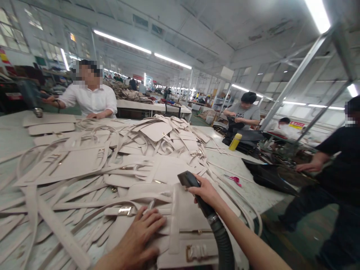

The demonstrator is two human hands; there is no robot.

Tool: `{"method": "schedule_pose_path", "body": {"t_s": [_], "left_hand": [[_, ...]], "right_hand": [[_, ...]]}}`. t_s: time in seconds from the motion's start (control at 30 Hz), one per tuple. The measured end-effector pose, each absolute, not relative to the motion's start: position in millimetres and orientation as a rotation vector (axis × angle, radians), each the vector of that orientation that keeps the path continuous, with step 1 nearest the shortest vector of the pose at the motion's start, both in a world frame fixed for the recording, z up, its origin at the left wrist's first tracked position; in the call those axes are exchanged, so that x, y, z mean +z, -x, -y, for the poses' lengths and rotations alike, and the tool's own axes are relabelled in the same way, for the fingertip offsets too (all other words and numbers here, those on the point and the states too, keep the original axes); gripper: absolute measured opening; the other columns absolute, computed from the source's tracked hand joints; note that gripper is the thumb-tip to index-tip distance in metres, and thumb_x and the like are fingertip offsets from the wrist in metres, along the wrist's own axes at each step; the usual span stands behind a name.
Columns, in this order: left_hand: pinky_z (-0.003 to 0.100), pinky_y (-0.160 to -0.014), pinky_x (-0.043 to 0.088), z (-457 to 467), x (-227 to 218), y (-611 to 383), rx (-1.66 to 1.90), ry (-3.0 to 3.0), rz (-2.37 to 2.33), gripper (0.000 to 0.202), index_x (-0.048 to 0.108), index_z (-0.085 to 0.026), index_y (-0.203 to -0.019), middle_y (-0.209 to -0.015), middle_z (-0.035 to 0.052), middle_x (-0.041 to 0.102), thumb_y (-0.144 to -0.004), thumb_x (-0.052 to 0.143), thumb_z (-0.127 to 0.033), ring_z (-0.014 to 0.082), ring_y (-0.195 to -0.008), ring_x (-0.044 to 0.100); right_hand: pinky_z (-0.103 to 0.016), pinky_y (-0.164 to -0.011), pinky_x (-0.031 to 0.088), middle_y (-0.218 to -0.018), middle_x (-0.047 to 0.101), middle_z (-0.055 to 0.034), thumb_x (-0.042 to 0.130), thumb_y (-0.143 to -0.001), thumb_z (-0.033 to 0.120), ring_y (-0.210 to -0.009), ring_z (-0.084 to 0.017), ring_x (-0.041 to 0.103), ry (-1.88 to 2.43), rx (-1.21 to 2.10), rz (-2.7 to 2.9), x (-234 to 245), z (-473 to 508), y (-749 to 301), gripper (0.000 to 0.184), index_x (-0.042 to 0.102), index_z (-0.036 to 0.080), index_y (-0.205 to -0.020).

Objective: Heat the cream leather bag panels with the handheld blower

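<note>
My right hand (206,191) is wrapped round a black nozzle (189,180), which has a flat, slanted mouth. From its lower end a corrugated black hose (222,240) runs down out of view. Under the nozzle lies a beige bag piece (194,217) with a flap, a strap and a gold buckle at its lower edge. My left hand (140,232) rests on the beige piece to the left of the nozzle, fingers spread. Just above the left fingertips is a gold-coloured buckle (125,210) on a beige strap.
Beige bag pieces (156,131) and straps are heaped over the table (253,191). Pink-handled scissors (234,180) and a yellow bottle (235,141) stand out at right, near black material (267,172). One person (95,99) sits across at left; others (247,112) are at right.
</note>
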State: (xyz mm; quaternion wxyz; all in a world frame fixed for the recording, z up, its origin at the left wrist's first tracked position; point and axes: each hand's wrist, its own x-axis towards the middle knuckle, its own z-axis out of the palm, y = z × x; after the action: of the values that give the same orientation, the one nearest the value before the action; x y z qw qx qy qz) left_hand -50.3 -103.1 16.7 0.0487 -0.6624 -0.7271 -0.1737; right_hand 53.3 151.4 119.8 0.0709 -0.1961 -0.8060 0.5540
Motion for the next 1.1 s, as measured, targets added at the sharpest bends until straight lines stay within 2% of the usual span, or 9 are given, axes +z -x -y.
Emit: {"method": "schedule_pose_path", "body": {"t_s": [0.1,0.23,0.33,0.53,0.67,0.77,0.87,1.0,1.1], "left_hand": [[0.052,-0.110,0.004,105,21,55,-0.441,2.123,2.277,0.085,0.021,-0.029,-0.140,-0.137,0.0055,0.040,-0.070,0.064,-0.049,0.0292,-0.128,0.031],[0.054,-0.108,0.000,98,19,53,-0.413,2.071,2.341,0.087,0.023,-0.027,-0.140,-0.138,0.0057,0.039,-0.065,0.066,-0.035,0.0306,-0.129,0.028],[0.054,-0.108,-0.001,90,18,50,-0.410,2.034,2.364,0.084,0.023,-0.026,-0.140,-0.139,0.0060,0.038,-0.066,0.062,-0.028,0.0305,-0.129,0.026],[0.056,-0.108,0.007,89,18,54,-0.428,2.073,2.371,0.086,0.023,-0.026,-0.140,-0.139,0.0062,0.037,-0.063,0.063,-0.029,0.0319,-0.128,0.029],[0.054,-0.107,0.012,91,21,57,-0.475,2.064,2.387,0.075,0.027,-0.028,-0.138,-0.138,0.0060,0.038,-0.071,0.060,-0.032,0.0304,-0.127,0.030],[0.049,-0.103,0.021,88,24,59,-0.500,2.066,2.396,0.059,0.037,-0.028,-0.132,-0.131,0.0044,0.047,-0.076,0.053,-0.020,0.0263,-0.122,0.037],[0.043,-0.097,0.028,83,22,60,-0.573,2.030,2.316,0.052,0.046,-0.026,-0.123,-0.121,0.0040,0.054,-0.076,0.042,-0.006,0.0220,-0.113,0.044],[0.039,-0.093,0.029,80,17,59,-0.731,2.001,2.204,0.043,0.049,-0.022,-0.114,-0.112,0.0050,0.055,-0.077,0.041,-0.004,0.0199,-0.106,0.046],[0.039,-0.094,0.028,82,17,57,-0.785,1.974,2.183,0.030,0.053,-0.019,-0.102,-0.101,0.0047,0.055,-0.077,0.042,-0.005,0.0194,-0.101,0.046]], "right_hand": [[-0.021,-0.034,0.043,-0.059,0.053,0.0048,0.056,-0.064,0.019,-0.041,-0.014,0.054,0.575,1.755,2.464,123,-138,-100,0.060,0.049,0.026,-0.123],[-0.017,-0.037,0.036,-0.071,0.058,0.0041,0.057,-0.062,0.013,-0.043,-0.008,0.045,0.599,1.913,2.494,114,-106,-155,0.065,0.049,0.029,-0.125],[-0.016,-0.042,0.031,-0.071,0.056,0.0065,0.055,-0.060,0.008,-0.049,-0.008,0.040,0.546,1.998,2.562,101,-85,-178,0.066,0.052,0.032,-0.122],[-0.018,-0.052,0.033,-0.070,0.055,0.0069,0.053,-0.057,0.009,-0.055,-0.009,0.041,0.455,1.618,2.741,87,-63,-173,0.050,0.060,0.026,-0.103],[-0.018,-0.051,0.033,-0.070,0.053,0.0071,0.050,-0.062,0.011,-0.054,-0.010,0.041,0.519,1.517,2.686,88,-56,-161,0.056,0.054,0.031,-0.114],[-0.019,-0.052,0.033,-0.072,0.055,0.0056,0.050,-0.062,0.012,-0.055,-0.011,0.040,0.552,1.419,2.670,90,-54,-156,0.066,0.046,0.030,-0.125],[-0.019,-0.052,0.034,-0.072,0.057,0.0047,0.049,-0.061,0.011,-0.056,-0.011,0.043,0.517,1.388,2.720,91,-53,-156,0.063,0.049,0.028,-0.122],[-0.018,-0.051,0.035,-0.074,0.059,0.0052,0.048,-0.058,0.009,-0.056,-0.011,0.047,0.477,1.435,2.756,91,-54,-155,0.069,0.049,0.031,-0.124],[-0.020,-0.055,0.037,-0.080,0.061,0.0026,0.048,-0.062,0.011,-0.060,-0.013,0.048,0.559,1.313,2.693,92,-65,-145,0.068,0.045,0.029,-0.128]]}}
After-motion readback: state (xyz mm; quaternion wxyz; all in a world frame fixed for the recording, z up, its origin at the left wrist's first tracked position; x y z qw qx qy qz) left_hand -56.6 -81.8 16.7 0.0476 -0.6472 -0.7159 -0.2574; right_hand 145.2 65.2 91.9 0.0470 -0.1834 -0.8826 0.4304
